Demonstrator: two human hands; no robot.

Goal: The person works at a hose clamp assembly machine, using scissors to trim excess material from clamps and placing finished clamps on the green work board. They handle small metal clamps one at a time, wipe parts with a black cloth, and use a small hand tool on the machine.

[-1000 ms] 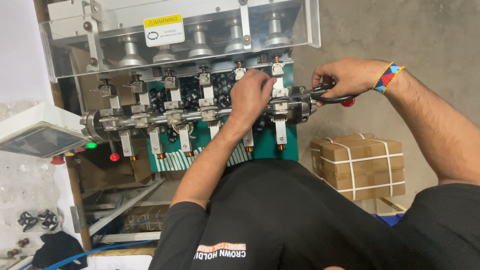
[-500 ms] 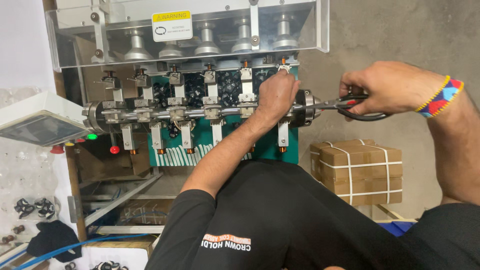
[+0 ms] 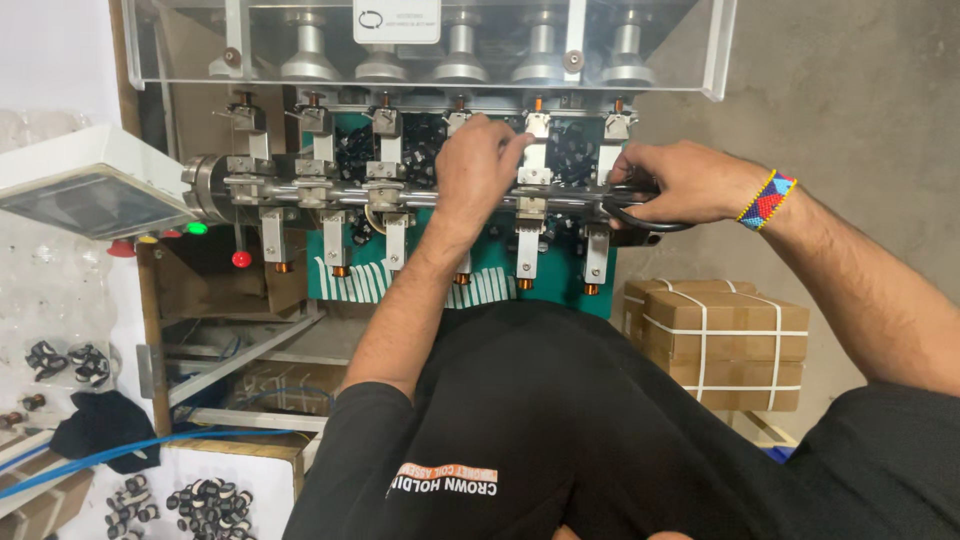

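Shifted since the earlier frame: left hand (image 3: 480, 160) now higher on the steel shaft (image 3: 400, 195), fingers curled around a clamp block (image 3: 462, 125); right hand (image 3: 680, 182) closed on a black-handled tool (image 3: 640, 215) at the shaft's end. Adjustment step apparently underway; next move calls for steady bracing.

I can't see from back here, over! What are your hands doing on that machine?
Left hand gripping a clamp block on the steel shaft. Right hand closed on a black handle at the shaft's end. Nothing blocking either hand.
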